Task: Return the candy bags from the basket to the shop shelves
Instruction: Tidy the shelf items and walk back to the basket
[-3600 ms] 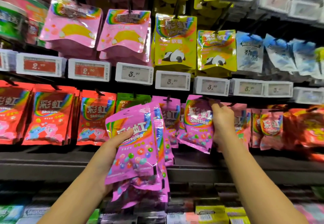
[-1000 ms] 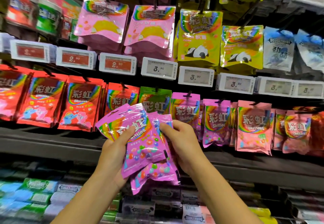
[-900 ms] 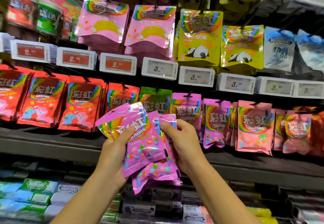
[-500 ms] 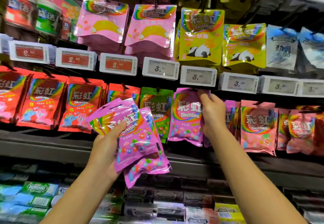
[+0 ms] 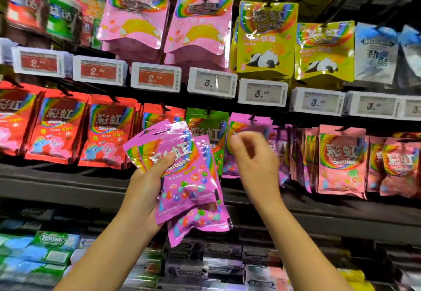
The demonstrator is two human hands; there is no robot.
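Head view. Left hand (image 5: 145, 190) grips a fanned stack of purple candy bags (image 5: 182, 177) by the lower half, thumb pressed across the front bag, fingers hidden behind. The stack sits in front of the middle shelf (image 5: 57, 183), overlapping the green bag (image 5: 206, 126) on its peg. Right hand (image 5: 252, 156) is blurred, fingers loosely curled, holding nothing that shows; it hovers just before the hanging purple bags (image 5: 279, 147). The basket is not in view.

Bags: glossy film pouches, flat at the top seal, bulging lower down with loose candies; creased, reflective.

Handling judgement: light, soft, slippery against each other, so the fan could slide apart. Best hold is a pinch at the flat top strip near where the hang hole should be. Contents probably tolerate squeezing.

Red bags (image 5: 107, 131) hang to the left; price tags (image 5: 211, 83) line the rail above.
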